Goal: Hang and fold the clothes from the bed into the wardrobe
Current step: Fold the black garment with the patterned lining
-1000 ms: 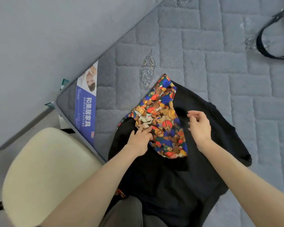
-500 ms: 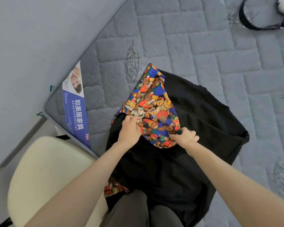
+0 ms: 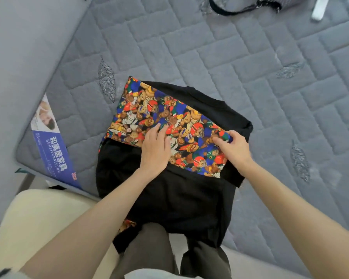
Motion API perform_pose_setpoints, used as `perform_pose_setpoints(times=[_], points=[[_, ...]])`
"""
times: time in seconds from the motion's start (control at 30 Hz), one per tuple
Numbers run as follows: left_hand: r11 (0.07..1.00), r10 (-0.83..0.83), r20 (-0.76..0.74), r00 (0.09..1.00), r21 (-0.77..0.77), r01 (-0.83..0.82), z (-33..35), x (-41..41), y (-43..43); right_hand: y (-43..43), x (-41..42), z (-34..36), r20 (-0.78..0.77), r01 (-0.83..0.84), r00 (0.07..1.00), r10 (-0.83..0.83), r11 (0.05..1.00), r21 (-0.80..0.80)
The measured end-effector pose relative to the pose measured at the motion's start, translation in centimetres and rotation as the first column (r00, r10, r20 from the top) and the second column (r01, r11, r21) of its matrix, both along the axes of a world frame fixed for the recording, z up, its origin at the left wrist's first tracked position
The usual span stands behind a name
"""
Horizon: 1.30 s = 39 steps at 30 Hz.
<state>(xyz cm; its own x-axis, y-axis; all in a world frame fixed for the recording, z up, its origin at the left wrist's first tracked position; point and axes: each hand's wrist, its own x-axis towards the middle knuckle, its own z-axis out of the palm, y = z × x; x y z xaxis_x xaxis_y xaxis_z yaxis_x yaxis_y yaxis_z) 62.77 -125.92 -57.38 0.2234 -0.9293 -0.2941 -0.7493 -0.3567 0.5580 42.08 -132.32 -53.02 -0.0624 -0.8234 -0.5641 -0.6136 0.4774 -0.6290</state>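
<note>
Squarely, left hand (image 3: pixel 155 147) flat on garment (image 3: pixel 179 198)

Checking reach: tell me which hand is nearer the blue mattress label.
Left. The left hand lies flat on the bear-print fabric, right of the label; the right hand pinches that fabric farther right.
</note>
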Motion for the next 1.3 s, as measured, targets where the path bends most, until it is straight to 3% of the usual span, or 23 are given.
perform_pose_setpoints(times=[0.13,0.27,0.37,0.53,0.63,0.7,0.77,0.83,0.87,0.93,1.0,1.1,1.2,1.3], points=[[0.945,-0.275,0.000,0.961,0.183,0.271,-0.8,-5.4,0.6,0.8,-6.9,0.8,-0.083,-0.156,0.982,0.169,0.977,0.143],[0.834,-0.486,0.090,0.869,0.345,0.431,-1.6,-9.5,1.3,1.4,-11.3,0.5,-0.090,-0.132,0.984,0.151,0.974,0.183],[0.836,-0.460,0.091,0.883,0.380,0.396,-1.8,-11.4,1.5,1.5,-13.1,-0.6,-0.139,-0.138,0.977,0.164,0.974,0.182],[0.838,-0.387,0.051,0.921,0.437,0.327,-1.7,-12.3,1.9,1.6,-13.8,-2.1,-0.353,-0.300,0.870,0.346,0.937,0.178],[0.811,-0.409,0.040,0.911,0.473,0.343,-1.6,-11.3,2.2,1.4,-13.6,-2.8,-0.352,-0.239,0.888,0.295,0.952,0.193],[0.814,-0.402,0.045,0.914,0.474,0.335,-1.5,-10.4,2.3,1.2,-12.8,-3.0,-0.272,-0.098,0.952,0.143,0.980,0.172],[0.834,-0.362,0.041,0.931,0.460,0.304,-1.3,-9.3,2.4,0.8,-11.3,-2.3,0.023,0.092,0.995,-0.099,0.973,0.211],[0.858,-0.294,0.011,0.956,0.443,0.259,-1.2,-8.2,2.4,0.3,-9.5,-1.5,0.409,0.118,0.864,-0.294,0.908,0.402],[0.871,-0.251,-0.007,0.968,0.435,0.229,-1.1,-7.6,2.3,0.2,-8.6,-1.3,0.510,0.058,0.803,-0.308,0.892,0.448],[0.900,-0.133,-0.032,0.991,0.414,0.135,-0.7,-6.7,2.1,0.1,-7.1,-1.3,0.525,-0.082,0.838,-0.147,0.918,0.388],[0.924,0.028,-0.039,0.999,0.382,-0.011,-0.4,-5.9,1.7,0.4,-6.5,-1.9,0.370,-0.231,0.919,0.135,0.946,0.228],[0.955,0.139,0.024,0.990,0.260,-0.141,-0.3,-5.0,1.3,1.2,-6.4,-3.7,0.165,-0.531,0.839,0.519,0.846,0.036],[0.975,-0.126,0.048,0.991,0.193,0.114,-1.4,-5.0,1.0,1.8,-5.6,-5.4,-0.022,-0.742,0.668,0.744,0.668,0.058],[0.820,-0.526,0.160,0.835,0.356,0.449,-3.3,-5.2,0.8,1.7,-4.5,-7.0,-0.154,-0.814,0.508,0.848,0.531,0.236]])
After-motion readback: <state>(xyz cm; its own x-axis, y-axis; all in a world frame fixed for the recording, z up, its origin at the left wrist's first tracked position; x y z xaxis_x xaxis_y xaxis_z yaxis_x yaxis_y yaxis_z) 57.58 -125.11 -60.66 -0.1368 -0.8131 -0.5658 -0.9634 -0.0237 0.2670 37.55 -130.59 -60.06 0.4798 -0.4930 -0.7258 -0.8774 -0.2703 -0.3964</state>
